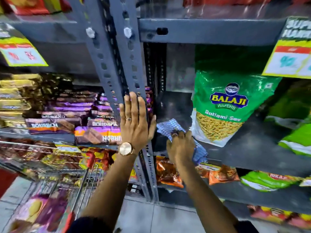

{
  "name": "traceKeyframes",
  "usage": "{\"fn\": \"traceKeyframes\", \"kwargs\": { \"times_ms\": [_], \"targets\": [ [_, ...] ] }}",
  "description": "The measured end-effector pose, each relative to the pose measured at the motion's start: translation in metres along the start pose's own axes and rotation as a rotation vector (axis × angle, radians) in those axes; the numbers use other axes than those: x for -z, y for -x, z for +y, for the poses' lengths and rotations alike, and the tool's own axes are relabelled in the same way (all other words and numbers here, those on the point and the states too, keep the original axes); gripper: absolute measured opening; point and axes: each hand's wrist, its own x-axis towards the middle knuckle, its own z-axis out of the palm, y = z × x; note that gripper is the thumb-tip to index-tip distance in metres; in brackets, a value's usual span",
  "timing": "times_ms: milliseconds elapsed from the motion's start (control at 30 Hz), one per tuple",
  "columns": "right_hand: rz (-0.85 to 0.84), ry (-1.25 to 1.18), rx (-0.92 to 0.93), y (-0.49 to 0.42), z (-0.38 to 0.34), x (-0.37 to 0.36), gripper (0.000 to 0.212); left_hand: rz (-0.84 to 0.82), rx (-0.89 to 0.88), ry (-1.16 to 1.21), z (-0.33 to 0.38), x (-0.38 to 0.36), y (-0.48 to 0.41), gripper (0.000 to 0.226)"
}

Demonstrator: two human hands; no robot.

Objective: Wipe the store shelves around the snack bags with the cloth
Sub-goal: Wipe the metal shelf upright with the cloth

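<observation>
My right hand (180, 147) presses a blue-and-white checked cloth (166, 126) onto the dark grey shelf (244, 148), at its left end. A green Balaji snack bag (223, 105) stands upright just right of the cloth, close to my fingers. More green bags (296, 130) lean further right on the same shelf. My left hand (134, 121) lies flat, fingers together, against the grey perforated upright post (117, 64); a watch is on its wrist.
Purple and brown biscuit packs (70, 115) fill the shelf left of the post. Orange snack bags (168, 172) and green bags (267, 180) lie on the shelf below. Yellow price tags (289, 59) hang from the upper shelf edge. A wire basket (84, 179) stands lower left.
</observation>
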Motion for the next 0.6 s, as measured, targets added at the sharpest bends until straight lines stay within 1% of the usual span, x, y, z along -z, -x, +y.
{"fn": "traceKeyframes", "kwargs": {
  "times_ms": [33, 100, 167, 233, 267, 333, 367, 400, 433, 500, 600],
  "targets": [
    [0.002, 0.004, 0.052, -0.002, 0.003, -0.003, 0.03, 0.012, 0.001, 0.0, 0.0, -0.001, 0.0, 0.092],
    [-0.028, -0.078, 0.108, -0.009, 0.009, -0.008, 0.047, 0.037, -0.009, -0.003, -0.001, -0.002, 0.0, 0.092],
    [-0.119, -0.202, 0.136, -0.016, 0.013, -0.014, 0.048, 0.065, -0.018, -0.004, -0.002, -0.004, -0.001, 0.094],
    [-0.134, -0.297, 0.154, -0.017, 0.008, -0.022, 0.052, 0.087, -0.018, 0.0, -0.002, -0.005, -0.001, 0.095],
    [-0.092, -0.378, 0.107, -0.016, 0.002, -0.027, 0.054, 0.093, -0.016, 0.005, -0.002, -0.006, -0.001, 0.095],
    [0.059, -0.594, -0.099, -0.015, -0.016, -0.031, 0.057, 0.097, -0.013, 0.015, -0.002, -0.007, -0.001, 0.095],
    [0.128, -0.663, -0.191, -0.018, -0.025, -0.032, 0.058, 0.1, -0.012, 0.018, -0.002, -0.007, -0.001, 0.095],
    [0.175, -0.679, -0.25, -0.024, -0.031, -0.033, 0.059, 0.104, -0.012, 0.021, -0.001, -0.007, -0.001, 0.095],
    [0.187, -0.665, -0.286, -0.034, -0.035, -0.034, 0.06, 0.107, -0.01, 0.025, -0.001, -0.007, -0.001, 0.095],
    [0.145, -0.603, -0.338, -0.063, -0.04, -0.036, 0.063, 0.103, -0.007, 0.027, -0.002, -0.008, -0.001, 0.096],
    [0.105, -0.495, -0.354, -0.108, -0.038, -0.04, 0.055, 0.108, -0.02, 0.018, -0.003, -0.009, 0.0, 0.097]
  ]
}}
